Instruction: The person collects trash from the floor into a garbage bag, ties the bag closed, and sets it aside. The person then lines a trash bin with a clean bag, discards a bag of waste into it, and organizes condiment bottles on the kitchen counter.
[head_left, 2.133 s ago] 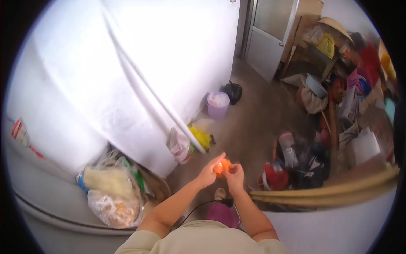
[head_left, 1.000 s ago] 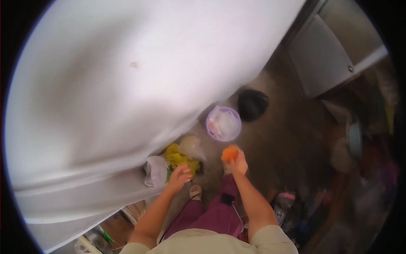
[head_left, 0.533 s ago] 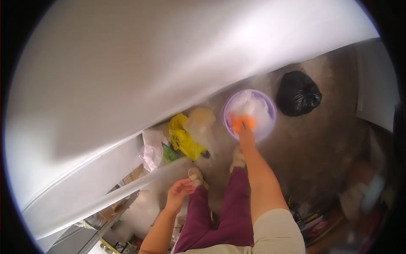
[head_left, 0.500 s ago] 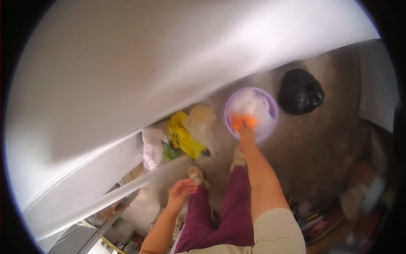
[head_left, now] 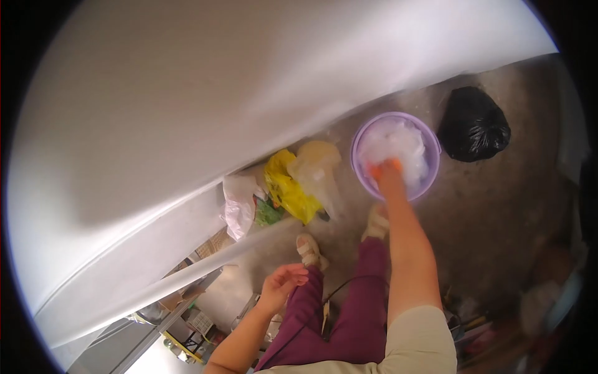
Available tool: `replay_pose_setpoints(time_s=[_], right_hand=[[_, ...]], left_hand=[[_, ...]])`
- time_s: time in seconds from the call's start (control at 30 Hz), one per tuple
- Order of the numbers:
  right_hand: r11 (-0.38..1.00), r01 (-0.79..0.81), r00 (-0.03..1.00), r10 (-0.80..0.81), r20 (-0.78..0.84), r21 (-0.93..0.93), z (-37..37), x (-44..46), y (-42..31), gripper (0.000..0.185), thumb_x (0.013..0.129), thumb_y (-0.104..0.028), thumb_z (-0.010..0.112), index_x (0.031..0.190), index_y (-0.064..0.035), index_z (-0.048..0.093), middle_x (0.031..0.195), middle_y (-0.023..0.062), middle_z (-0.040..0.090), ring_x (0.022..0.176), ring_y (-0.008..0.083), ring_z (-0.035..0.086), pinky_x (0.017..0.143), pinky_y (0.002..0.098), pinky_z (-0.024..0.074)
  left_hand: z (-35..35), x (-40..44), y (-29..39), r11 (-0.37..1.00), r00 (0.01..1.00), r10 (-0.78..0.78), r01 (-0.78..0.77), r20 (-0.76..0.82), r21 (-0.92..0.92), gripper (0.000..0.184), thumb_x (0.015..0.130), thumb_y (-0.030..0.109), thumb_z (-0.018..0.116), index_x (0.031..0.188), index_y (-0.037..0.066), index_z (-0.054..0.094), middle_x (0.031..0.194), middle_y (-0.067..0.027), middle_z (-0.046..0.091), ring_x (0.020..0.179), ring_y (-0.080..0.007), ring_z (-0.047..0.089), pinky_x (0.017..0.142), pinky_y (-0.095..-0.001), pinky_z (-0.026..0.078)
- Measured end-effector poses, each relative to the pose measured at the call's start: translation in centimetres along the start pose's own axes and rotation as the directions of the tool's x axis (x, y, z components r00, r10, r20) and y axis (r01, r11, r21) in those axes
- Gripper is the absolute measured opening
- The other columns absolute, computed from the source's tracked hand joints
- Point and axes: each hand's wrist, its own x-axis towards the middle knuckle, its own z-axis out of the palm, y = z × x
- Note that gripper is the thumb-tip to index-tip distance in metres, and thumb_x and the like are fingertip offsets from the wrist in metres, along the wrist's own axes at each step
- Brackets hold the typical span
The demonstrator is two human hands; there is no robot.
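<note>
My right hand point(head_left: 390, 171) reaches down into a purple bucket point(head_left: 434, 128) standing on the floor. In its grip is a soft orange item point(head_left: 375, 170), blurred and mostly hidden, so its kind is unclear. White, filmy material like a plastic liner or bag point(head_left: 402, 134) fills the bucket around the hand. My left hand point(head_left: 283, 283) hangs in the air beside my left thigh, its fingers loosely stretched and nothing in them.
A tied black garbage bag point(head_left: 474, 124) sits right of the bucket. Yellow point(head_left: 291, 190), translucent point(head_left: 321, 168) and pinkish-white point(head_left: 240, 209) plastic bags lie to its left. A large pale surface point(head_left: 218, 93) borders the far side. Mixed clutter point(head_left: 473, 330) lies at lower right.
The view has shifted, so the bucket and bags appear further right. My right hand has sunk deeper into the bucket with the orange item, less of which now shows. My left hand stays much the same.
</note>
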Motion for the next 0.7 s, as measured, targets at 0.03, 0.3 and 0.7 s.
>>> replay_pose_setpoints(time_s=[0.03,0.3,0.7], right_hand=[[0.999,0.045,0.998,-0.046,-0.05,-0.025,-2.2,-1.5,-1.1,0.032,0.084,-0.026,0.049,0.111,-0.0101,0.053,0.126,0.0133,0.043,0.109,0.0299,0.048,0.083,0.0434,0.0446],[0.988,0.097,0.971,-0.12,-0.206,-0.12,-13.8,-15.5,-10.8,0.017,0.079,-0.025,0.053,0.085,-0.0085,0.057,0.092,0.0132,0.06,0.084,0.0313,0.058,0.065,0.0448,0.0455],[0.586,0.79,0.556,-0.809,0.191,0.179,-21.1,-37.2,-26.1,0.025,0.072,-0.008,0.06,0.097,-0.0045,0.058,0.095,0.0147,0.06,0.087,0.0299,0.058,0.076,0.0376,0.0466]], left_hand=[[0.0,-0.4,0.4,1.0,1.0,0.001,-0.001,0.012,0.008,0.029,0.084,-0.002,0.05,0.112,0.0,0.05,0.104,-0.0118,0.058,0.092,-0.0202,0.058,0.084,-0.0321,0.046],[0.9,-6.1,3.7,0.989,0.978,0.149,-0.147,0.147,-0.025,0.031,0.084,-0.006,0.043,0.113,0.0,0.051,0.105,-0.0094,0.057,0.091,-0.0158,0.056,0.083,-0.0267,0.044],[-5.5,-20.8,4.3,0.837,0.837,0.547,-0.546,-0.021,0.034,0.03,0.082,0.0,0.044,0.11,0.002,0.053,0.098,-0.0055,0.06,0.084,-0.0121,0.057,0.077,-0.0253,0.046]])
